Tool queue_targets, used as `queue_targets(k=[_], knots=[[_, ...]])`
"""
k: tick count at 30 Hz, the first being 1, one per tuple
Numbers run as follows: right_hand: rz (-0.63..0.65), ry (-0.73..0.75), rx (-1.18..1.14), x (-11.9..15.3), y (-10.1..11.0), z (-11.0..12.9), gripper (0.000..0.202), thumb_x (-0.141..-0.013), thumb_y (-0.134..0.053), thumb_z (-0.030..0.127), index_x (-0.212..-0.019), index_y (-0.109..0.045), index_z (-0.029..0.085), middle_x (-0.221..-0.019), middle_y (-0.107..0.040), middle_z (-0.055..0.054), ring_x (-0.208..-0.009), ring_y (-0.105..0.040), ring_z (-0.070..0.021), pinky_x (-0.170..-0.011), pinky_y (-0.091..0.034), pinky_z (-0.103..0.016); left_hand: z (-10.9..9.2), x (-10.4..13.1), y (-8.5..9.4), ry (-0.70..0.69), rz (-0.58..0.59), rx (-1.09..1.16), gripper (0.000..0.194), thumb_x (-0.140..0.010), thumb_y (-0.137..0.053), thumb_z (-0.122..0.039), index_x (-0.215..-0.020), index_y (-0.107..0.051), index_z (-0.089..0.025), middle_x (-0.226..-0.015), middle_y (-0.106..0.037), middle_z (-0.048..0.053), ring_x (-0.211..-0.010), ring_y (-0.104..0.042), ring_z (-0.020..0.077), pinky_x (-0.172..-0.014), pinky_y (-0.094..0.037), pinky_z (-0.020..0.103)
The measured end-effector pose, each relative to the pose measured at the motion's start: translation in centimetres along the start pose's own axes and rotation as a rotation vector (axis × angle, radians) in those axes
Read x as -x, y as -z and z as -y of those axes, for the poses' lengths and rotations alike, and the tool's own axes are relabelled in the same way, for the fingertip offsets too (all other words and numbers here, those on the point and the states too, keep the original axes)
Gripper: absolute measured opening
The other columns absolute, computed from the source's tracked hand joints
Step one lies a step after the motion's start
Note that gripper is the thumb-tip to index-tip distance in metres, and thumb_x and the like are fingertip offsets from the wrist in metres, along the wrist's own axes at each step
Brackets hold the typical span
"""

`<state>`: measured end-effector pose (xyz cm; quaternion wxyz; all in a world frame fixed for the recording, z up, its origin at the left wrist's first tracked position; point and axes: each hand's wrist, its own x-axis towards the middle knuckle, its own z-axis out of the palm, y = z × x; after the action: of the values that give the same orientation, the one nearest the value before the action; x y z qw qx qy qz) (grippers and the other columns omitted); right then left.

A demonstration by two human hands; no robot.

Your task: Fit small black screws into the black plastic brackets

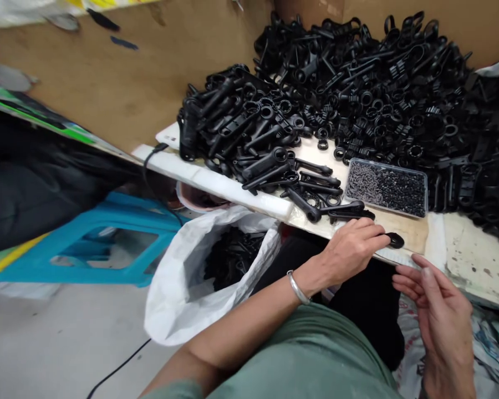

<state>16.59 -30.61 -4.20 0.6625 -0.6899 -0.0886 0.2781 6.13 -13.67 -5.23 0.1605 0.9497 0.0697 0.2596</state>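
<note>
My left hand (353,249), with a silver bracelet at the wrist, pinches a black plastic part (395,240) at the front edge of the bench. Only the rounded end of that part shows; my fingers cover the rest. To its right, my right hand (441,310) is held palm up with fingers apart and nothing in it. Just beyond the left hand lie several black plastic arms with ring ends (303,205). A clear box (426,194) of small dark screw-like pieces sits behind the held part.
A big heap of black plastic parts (370,94) covers the back of the bench (482,266). Below on the left, a white sack (174,305) holds more black pieces, beside a blue plastic stool (91,221). Brown cardboard (183,50) walls the bench. A cable (120,366) crosses the floor.
</note>
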Motion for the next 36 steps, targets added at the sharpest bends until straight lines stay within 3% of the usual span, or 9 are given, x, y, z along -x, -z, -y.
queue_targets(k=[5, 10, 15, 18, 22, 24, 29, 31, 36], knots=[[0.009, 0.050, 0.084, 0.0, 0.0, -0.6, 0.044, -0.077, -0.078, 0.046, -0.109, -0.072, 0.016, -0.086, -0.077, -0.011, -0.070, -0.074, -0.0208, -0.067, -0.064, -0.033, 0.8, -0.1, -0.2, -0.006, -0.143, -0.267, 0.029, -0.103, -0.038, -0.019, -0.108, -0.067, -0.014, -0.115, -0.070, 0.008, -0.098, -0.058, 0.0205, -0.077, -0.041, 0.034], [0.021, 0.128, 0.231, -0.4, 0.6, 0.4, 0.040, -0.077, -0.077, 0.046, -0.105, -0.075, 0.018, -0.085, -0.076, -0.008, -0.068, -0.072, -0.0207, -0.068, -0.063, -0.035, 0.8, 0.4, 0.1, -0.013, -0.158, -0.249, 0.027, -0.100, -0.042, -0.016, -0.111, -0.067, -0.015, -0.126, -0.068, 0.008, -0.106, -0.059, 0.0216, -0.084, -0.042, 0.035], [-0.062, 0.515, 0.719, -3.8, 0.1, 4.1, 0.035, -0.084, -0.069, 0.051, -0.103, -0.076, 0.022, -0.082, -0.075, -0.005, -0.071, -0.070, -0.0203, -0.077, -0.058, -0.039, 1.1, 1.3, 0.3, -0.071, -0.233, -0.128, 0.028, -0.098, -0.041, -0.011, -0.109, -0.066, -0.014, -0.125, -0.069, 0.009, -0.118, -0.060, 0.0220, -0.094, -0.045, 0.038], [0.131, 0.831, 1.050, -7.0, -1.4, 6.2, 0.030, -0.092, -0.059, 0.044, -0.103, -0.076, 0.022, -0.102, -0.074, -0.007, -0.089, -0.069, -0.0240, -0.082, -0.055, -0.040, 1.5, 1.6, 0.4, -0.100, -0.321, -0.021, 0.028, -0.097, -0.040, -0.008, -0.108, -0.066, -0.013, -0.119, -0.072, 0.011, -0.121, -0.061, 0.0204, -0.096, -0.048, 0.037], [0.187, 0.894, 1.445, -10.3, -3.9, 7.4, 0.026, -0.093, -0.057, 0.033, -0.110, -0.074, 0.022, -0.108, -0.071, -0.007, -0.091, -0.068, -0.0264, -0.072, -0.052, -0.038, 2.1, 0.7, 1.7, -0.100, -0.398, 0.083, 0.027, -0.096, -0.042, -0.006, -0.106, -0.065, -0.012, -0.114, -0.073, 0.011, -0.114, -0.064, 0.0175, -0.096, -0.052, 0.034], [0.201, 0.848, 1.576, -11.0, -4.9, 7.6, 0.025, -0.094, -0.057, 0.032, -0.109, -0.074, 0.023, -0.107, -0.071, -0.006, -0.092, -0.067, -0.0267, -0.068, -0.050, -0.036, 2.8, -0.6, 2.7, -0.063, -0.336, 0.067, 0.029, -0.097, -0.040, -0.006, -0.102, -0.067, -0.014, -0.108, -0.074, 0.008, -0.105, -0.065, 0.0163, -0.093, -0.052, 0.033], [0.242, 0.757, 1.763, -11.2, -6.3, 8.4, 0.023, -0.094, -0.053, 0.031, -0.103, -0.073, 0.025, -0.101, -0.070, -0.006, -0.086, -0.066, -0.0247, -0.058, -0.041, -0.033, 5.7, -5.2, 4.5, 0.025, 0.054, -0.081, 0.029, -0.093, -0.043, -0.004, -0.086, -0.069, -0.015, -0.084, -0.070, 0.005, -0.083, -0.057, 0.0183, -0.076, -0.045, 0.031], [0.259, 0.748, 1.801, -11.2, -6.6, 8.7, 0.021, -0.094, -0.052, 0.030, -0.100, -0.073, 0.025, -0.100, -0.069, -0.005, -0.082, -0.065, -0.0230, -0.055, -0.036, -0.032, 6.7, -6.7, 4.4, 0.003, 0.165, -0.124, 0.025, -0.091, -0.048, -0.006, -0.081, -0.068, -0.016, -0.079, -0.066, 0.004, -0.084, -0.056, 0.0191, -0.074, -0.041, 0.031], [0.265, 0.775, 1.732, -11.9, -6.3, 8.4, 0.015, -0.091, -0.056, 0.029, -0.091, -0.071, 0.026, -0.094, -0.068, -0.003, -0.077, -0.062, -0.0212, -0.053, -0.030, -0.030, 7.6, -8.4, 3.3, -0.019, 0.286, -0.221, 0.021, -0.088, -0.051, -0.006, -0.077, -0.066, -0.016, -0.077, -0.066, 0.005, -0.090, -0.058, 0.0222, -0.081, -0.036, 0.035]])
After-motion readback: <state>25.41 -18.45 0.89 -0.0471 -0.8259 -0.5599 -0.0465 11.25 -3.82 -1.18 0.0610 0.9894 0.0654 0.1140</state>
